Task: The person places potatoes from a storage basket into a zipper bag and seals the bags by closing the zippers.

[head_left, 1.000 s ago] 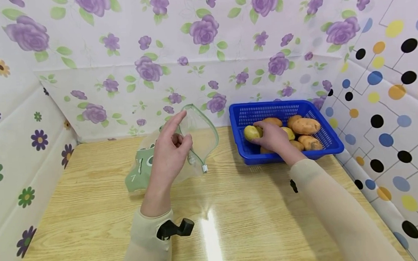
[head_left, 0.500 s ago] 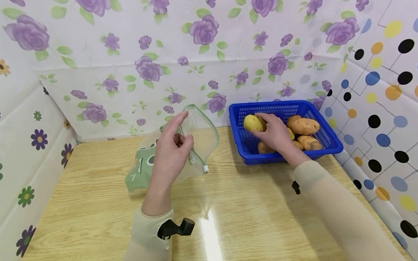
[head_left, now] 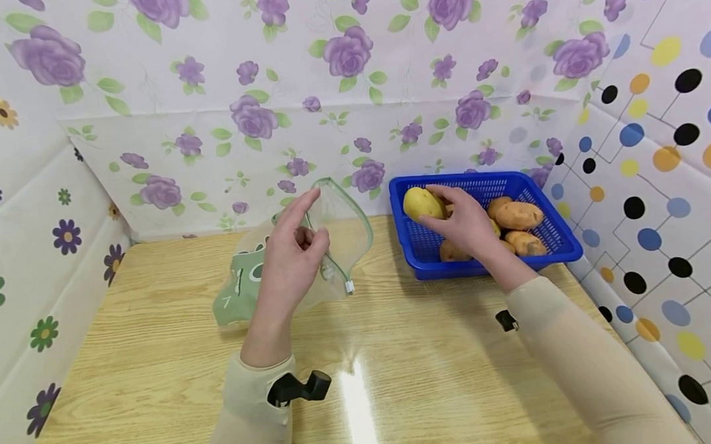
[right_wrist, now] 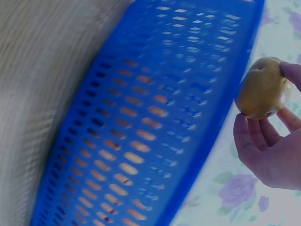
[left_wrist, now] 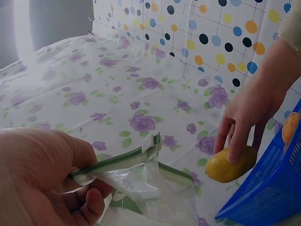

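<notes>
My left hand (head_left: 288,261) pinches the green zip edge of a clear zip bag (head_left: 348,222) between thumb and fingers. The bag's mouth gapes to the right, and a green cartoon face shows on its body; the hand hides part of it. A white slider (left_wrist: 148,142) sits on the zip. In my right hand (head_left: 467,227) is a yellow potato (head_left: 421,204), gripped between thumb and fingertips and raised over the left end of the blue basket (head_left: 447,270). The left wrist view has this potato beside the basket's rim, apart from the bag.
Several brown potatoes (head_left: 520,215) lie in the basket, mostly toward its right side. Bag and basket both stand on a wooden table (head_left: 160,383). A floral sheet (head_left: 301,65) rises behind, with a dotted sheet (head_left: 658,202) close by the basket's right.
My right hand has lifted the yellow potato from among the others, moving it up and slightly left. The left hand and the bag have barely moved.
</notes>
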`<state>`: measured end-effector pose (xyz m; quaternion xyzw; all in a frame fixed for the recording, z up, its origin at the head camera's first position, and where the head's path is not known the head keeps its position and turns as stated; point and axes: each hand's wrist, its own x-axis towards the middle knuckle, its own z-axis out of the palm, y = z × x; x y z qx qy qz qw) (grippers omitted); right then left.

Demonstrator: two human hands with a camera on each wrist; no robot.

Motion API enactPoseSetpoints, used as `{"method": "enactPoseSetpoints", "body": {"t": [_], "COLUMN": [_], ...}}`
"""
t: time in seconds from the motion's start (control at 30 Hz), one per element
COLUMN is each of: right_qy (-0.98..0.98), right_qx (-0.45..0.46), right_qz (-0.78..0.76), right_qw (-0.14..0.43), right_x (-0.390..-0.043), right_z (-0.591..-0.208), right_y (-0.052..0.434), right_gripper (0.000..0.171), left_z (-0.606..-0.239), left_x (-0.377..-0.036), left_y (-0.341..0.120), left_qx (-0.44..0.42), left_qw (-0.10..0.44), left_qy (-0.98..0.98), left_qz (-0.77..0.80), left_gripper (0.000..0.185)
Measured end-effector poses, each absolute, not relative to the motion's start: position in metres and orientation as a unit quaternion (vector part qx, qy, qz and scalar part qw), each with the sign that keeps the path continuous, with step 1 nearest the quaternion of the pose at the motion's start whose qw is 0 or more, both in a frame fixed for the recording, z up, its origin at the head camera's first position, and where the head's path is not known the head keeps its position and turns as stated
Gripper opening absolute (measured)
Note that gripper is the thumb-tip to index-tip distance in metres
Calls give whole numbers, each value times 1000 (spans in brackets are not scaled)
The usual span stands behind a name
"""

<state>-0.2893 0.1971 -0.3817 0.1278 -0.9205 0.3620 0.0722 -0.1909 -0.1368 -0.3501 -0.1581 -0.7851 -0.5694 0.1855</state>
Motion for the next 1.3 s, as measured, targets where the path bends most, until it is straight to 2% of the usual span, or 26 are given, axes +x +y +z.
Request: {"method": "enactPoseSetpoints", "body": {"t": [0.5, 1.1, 1.3], "right_qy": [-893, -875, -890], "right_qx": [157, 200, 239], "right_qz": [418, 435, 381], "right_qw": [58, 65, 78], "right_x": [-259, -239, -240], "right_z": [-346, -331, -328], "right_y": [169, 131, 116], "right_gripper": [71, 67, 64], "left_z": [-349, -348, -349], "left_x": [-190, -190, -190], "left_y": [-138, -136, -137], "left_qx": [-159, -159, -160], "left_qw": [183, 177, 174], "left_qy": [-783, -784, -785], "left_qz": [-572, -573, -572], "left_gripper": [66, 68, 68]}}
